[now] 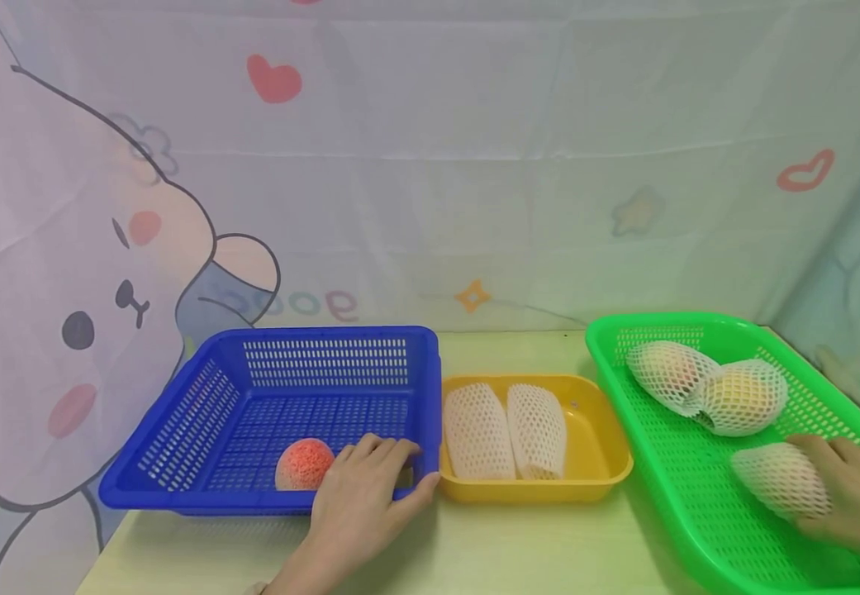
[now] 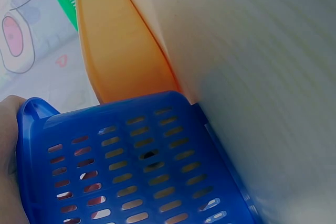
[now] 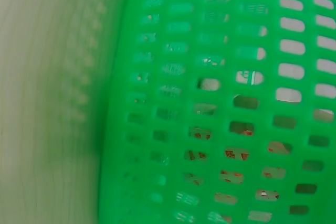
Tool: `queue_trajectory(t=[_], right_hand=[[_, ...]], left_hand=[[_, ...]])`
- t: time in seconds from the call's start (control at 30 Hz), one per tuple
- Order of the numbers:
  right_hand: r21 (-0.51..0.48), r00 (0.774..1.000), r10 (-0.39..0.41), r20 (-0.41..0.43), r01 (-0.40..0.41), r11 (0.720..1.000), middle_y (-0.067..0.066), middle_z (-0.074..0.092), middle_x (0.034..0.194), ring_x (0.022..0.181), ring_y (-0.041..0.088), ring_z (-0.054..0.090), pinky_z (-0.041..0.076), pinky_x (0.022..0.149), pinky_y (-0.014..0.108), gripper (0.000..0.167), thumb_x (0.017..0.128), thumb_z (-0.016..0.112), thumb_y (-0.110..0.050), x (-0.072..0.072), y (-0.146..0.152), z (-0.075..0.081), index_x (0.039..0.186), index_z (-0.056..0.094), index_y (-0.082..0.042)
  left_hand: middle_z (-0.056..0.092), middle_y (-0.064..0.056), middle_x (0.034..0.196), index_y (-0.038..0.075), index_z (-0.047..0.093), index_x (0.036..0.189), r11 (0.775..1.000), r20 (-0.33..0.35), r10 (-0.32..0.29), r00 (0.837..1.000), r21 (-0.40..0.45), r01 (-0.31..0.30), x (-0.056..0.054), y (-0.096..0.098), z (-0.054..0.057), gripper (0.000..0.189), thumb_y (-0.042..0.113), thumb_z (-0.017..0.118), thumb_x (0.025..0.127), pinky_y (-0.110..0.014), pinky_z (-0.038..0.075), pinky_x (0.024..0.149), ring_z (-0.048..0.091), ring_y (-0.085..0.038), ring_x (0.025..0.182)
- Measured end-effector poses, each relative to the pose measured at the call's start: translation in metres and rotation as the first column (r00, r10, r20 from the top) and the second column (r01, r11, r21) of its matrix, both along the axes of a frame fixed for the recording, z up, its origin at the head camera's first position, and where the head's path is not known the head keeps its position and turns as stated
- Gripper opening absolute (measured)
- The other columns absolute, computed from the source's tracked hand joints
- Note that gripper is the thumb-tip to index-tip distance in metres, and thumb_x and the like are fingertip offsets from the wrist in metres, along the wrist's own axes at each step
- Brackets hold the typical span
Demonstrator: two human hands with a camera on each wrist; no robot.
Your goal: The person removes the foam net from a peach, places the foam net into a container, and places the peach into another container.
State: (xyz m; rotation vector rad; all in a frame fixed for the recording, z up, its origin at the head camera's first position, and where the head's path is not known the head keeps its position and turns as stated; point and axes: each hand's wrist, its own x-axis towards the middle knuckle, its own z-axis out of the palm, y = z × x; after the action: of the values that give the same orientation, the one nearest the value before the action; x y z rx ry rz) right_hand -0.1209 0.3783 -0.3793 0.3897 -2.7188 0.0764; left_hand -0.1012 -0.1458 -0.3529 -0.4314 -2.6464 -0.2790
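Left hand at the blue basket, right hand on a netted fruit in the green one.
In the head view we see the left hand (image 1: pixel 363 497) over the near right corner of the blue basket (image 1: pixel 251 499), fingers bent inside, thumb outside; we cannot tell whether they pinch anything. A pinkish-red fruit (image 1: pixel 303 464) lies just beside them. The right hand (image 1: pixel 855 494) curls round the netted fruit (image 1: pixel 777 479) inside the green basket (image 1: pixel 663 483), near two other netted fruits (image 1: pixel 744 398). Between the baskets, a yellow tray (image 1: pixel 534 493) on the bench (image 1: pixel 534 549) holds two white foam nets (image 1: pixel 477 431). In the left wrist view we see part of the left hand at the blue basket's rim, the tray beyond. In the right wrist view, the green basket's slotted wall hides the right hand's grip.
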Motion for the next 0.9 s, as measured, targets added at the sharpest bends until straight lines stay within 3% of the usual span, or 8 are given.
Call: queue_trajectory(t=[0.27, 0.9], right_hand=[[0.006, 0.999, 0.024, -0.035, -0.024, 1.000, 0.018, 0.058, 0.084, 0.072, 0.030, 0.053, 0.039, 0.060, 0.041, 0.089, 0.035, 0.090, -0.024, 0.001, -0.004, 0.001, 0.111, 0.050, 0.000], [-0.015, 0.983, 0.106, -0.151, -0.110, 0.994, 0.014, 0.059, 0.081, 0.069, 0.029, 0.053, 0.039, 0.058, 0.038, 0.092, 0.026, 0.088, -0.020, 0.010, -0.020, 0.012, 0.108, 0.052, -0.001]], left_hand=[[0.067, 0.012, 0.089, 0.024, 0.067, 0.103, 1.000, -0.014, 0.001, 1.000, -0.007, -0.001, 0.000, 0.000, 0.000, 0.036, 0.055, 0.059, 0.086, -0.026, 0.044, 0.073, 0.053, -0.007, 0.084], [0.068, 0.011, 0.092, 0.024, 0.067, 0.103, 1.000, 0.021, 0.001, 1.000, 0.001, -0.001, 0.000, 0.000, 0.000, 0.037, 0.055, 0.058, 0.087, -0.031, 0.048, 0.080, 0.053, -0.009, 0.086]])
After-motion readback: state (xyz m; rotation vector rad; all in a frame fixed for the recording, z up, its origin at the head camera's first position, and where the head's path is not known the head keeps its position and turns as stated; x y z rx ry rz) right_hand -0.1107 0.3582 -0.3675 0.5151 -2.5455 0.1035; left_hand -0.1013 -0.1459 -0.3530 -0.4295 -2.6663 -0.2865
